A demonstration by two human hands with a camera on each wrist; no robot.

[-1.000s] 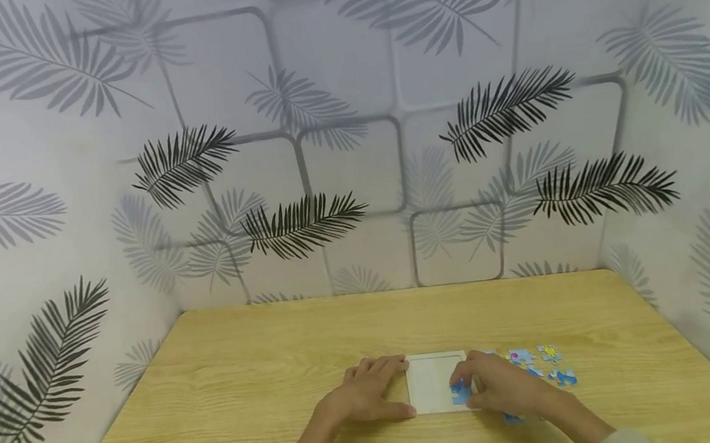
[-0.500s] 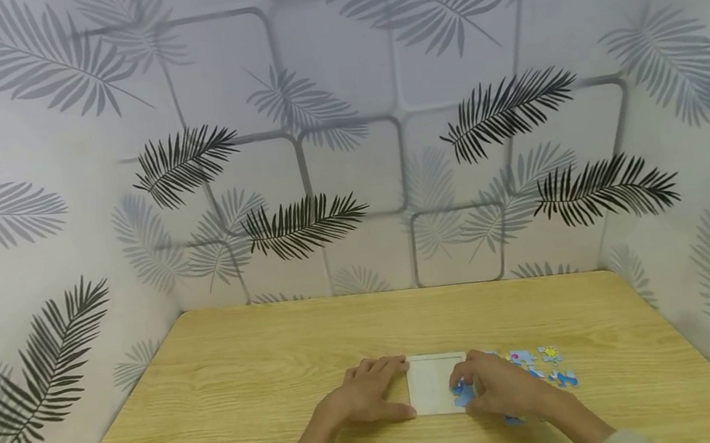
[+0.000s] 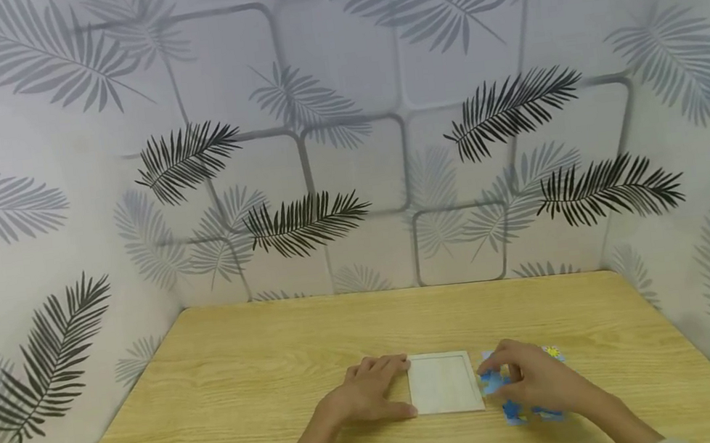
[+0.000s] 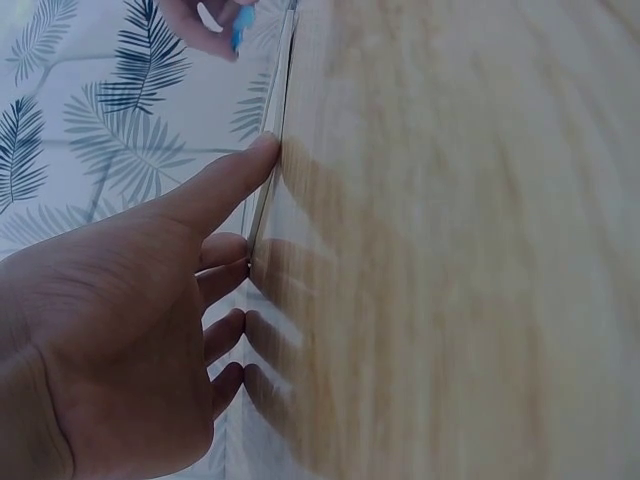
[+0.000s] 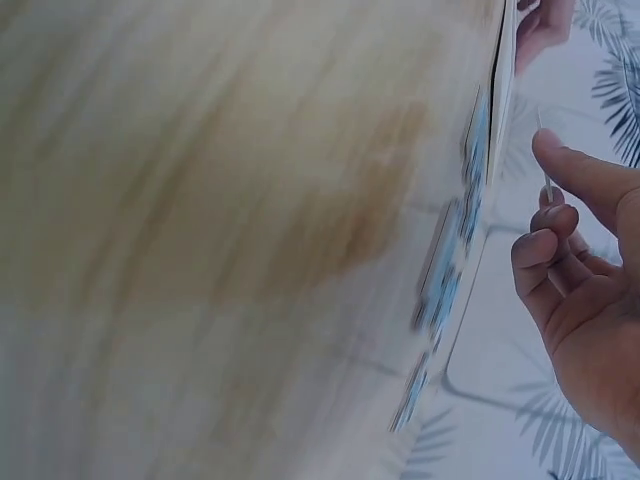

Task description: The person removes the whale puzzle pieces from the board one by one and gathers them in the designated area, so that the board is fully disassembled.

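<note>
A pale wooden puzzle tray point(image 3: 442, 385) lies flat on the table, its recess bare. My left hand point(image 3: 362, 397) rests at the tray's left side, thumb at the near corner and forefinger at the far one; in the left wrist view that thumb point(image 4: 225, 180) touches the thin edge. Just right of the tray, my right hand point(image 3: 542, 378) pinches a blue jigsaw piece point(image 3: 493, 382) between thumb and fingers. The right wrist view shows this hand point(image 5: 590, 270) raised off the tabletop, the piece seen edge-on. Other blue pieces point(image 3: 515, 411) lie partly hidden under it.
A piece with a yellow flower point(image 3: 552, 353) lies beyond the right hand. From the side, several loose pieces point(image 5: 440, 265) lie on the wooden table point(image 3: 267, 377). Leaf-patterned walls point(image 3: 365, 249) enclose its back and sides.
My right hand has moved right and lifted the blue jigsaw piece out of the tray, baring the recess. The left hand has stayed at the tray's left edge.
</note>
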